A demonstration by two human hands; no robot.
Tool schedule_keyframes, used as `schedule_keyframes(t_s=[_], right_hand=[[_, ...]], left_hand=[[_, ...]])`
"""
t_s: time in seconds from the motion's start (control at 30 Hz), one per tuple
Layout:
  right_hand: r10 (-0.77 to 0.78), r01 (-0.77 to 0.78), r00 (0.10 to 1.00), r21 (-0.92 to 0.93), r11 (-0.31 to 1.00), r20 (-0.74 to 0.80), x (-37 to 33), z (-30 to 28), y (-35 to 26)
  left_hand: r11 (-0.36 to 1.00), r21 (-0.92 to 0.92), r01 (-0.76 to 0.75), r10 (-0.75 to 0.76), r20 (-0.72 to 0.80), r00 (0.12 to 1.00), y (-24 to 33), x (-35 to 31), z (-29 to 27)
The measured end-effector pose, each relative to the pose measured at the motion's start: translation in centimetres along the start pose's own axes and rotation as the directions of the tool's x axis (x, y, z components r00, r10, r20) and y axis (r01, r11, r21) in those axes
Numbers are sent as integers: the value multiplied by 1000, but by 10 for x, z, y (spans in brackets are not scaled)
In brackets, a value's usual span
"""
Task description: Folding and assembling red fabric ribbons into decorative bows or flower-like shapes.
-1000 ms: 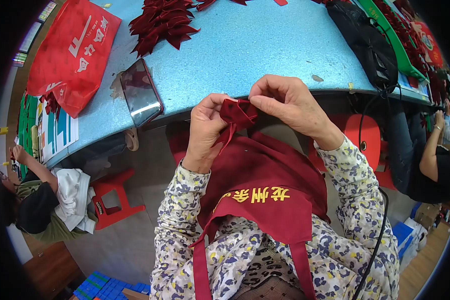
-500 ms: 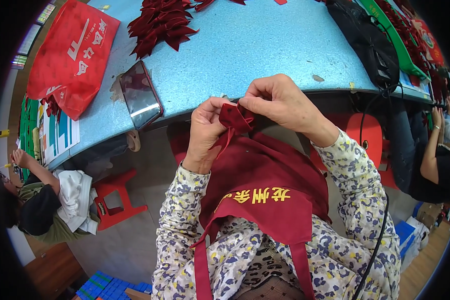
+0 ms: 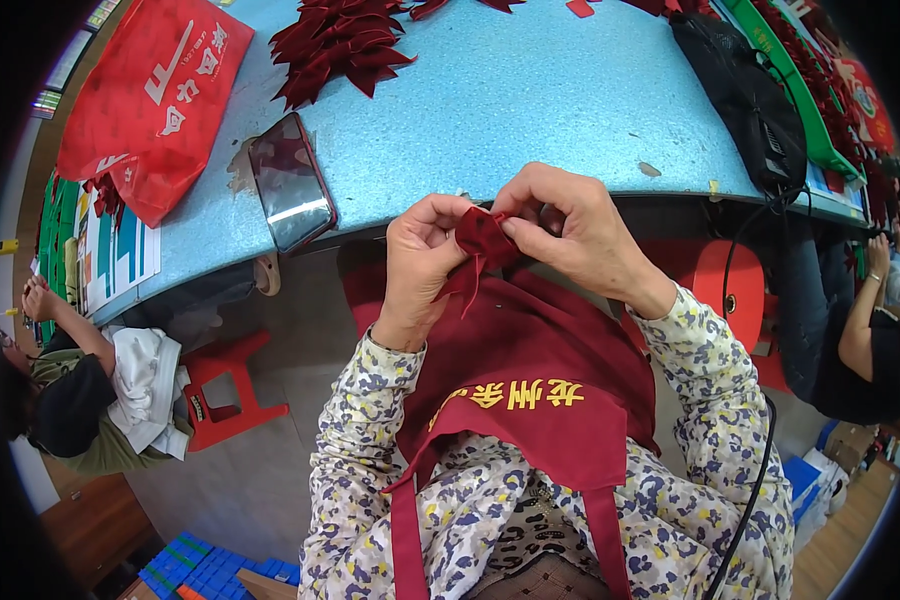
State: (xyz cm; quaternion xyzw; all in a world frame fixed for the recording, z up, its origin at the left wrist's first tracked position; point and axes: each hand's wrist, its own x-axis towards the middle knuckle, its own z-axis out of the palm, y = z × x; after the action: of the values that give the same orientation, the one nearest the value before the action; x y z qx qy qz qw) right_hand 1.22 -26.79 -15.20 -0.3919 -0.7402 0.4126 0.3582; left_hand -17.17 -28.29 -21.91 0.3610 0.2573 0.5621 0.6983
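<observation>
Between my hands, just in front of the table's near edge, is a small piece of dark red velvety fabric (image 3: 481,236), with a narrow strip hanging from it. My left hand (image 3: 420,262) pinches its left side between thumb and fingers. The thumb and forefinger of my right hand (image 3: 575,232) are closed on its upper right edge. Whether a needle or thread is in my right fingers is too small to make out. A pile of similar dark red pointed fabric pieces (image 3: 340,45) lies farther up the table.
On the blue table (image 3: 530,100) lie a phone (image 3: 292,185), a red bag (image 3: 160,100) at the left and a black bag (image 3: 740,95) beside a green tray (image 3: 790,85) at the right. People sit at both sides. Red stools (image 3: 235,385) stand on the floor.
My right hand has come down and in, its thumb now against the fabric's edge. The fabric and my left hand have shifted slightly right in view.
</observation>
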Motion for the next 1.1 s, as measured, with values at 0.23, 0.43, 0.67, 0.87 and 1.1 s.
schedule_keyframes(t_s=[0.23,0.43,0.67,0.87,1.1], right_hand=[[40,-41,993,-6,999,-111,-4,9,-2],[-257,212,945,-216,953,-204,-7,18,7],[-222,184,968,-276,944,-117,-12,20,4],[212,-199,977,405,893,13,-14,25,16],[-18,13,999,101,995,45,-14,28,8]], left_hand=[[992,-115,50,-59,-72,996,7,-3,7],[931,-201,305,-308,18,951,19,-9,7],[971,-4,238,-238,0,971,28,-20,5],[839,544,13,12,-42,999,35,-23,12],[926,376,2,32,-84,996,45,-24,12]])
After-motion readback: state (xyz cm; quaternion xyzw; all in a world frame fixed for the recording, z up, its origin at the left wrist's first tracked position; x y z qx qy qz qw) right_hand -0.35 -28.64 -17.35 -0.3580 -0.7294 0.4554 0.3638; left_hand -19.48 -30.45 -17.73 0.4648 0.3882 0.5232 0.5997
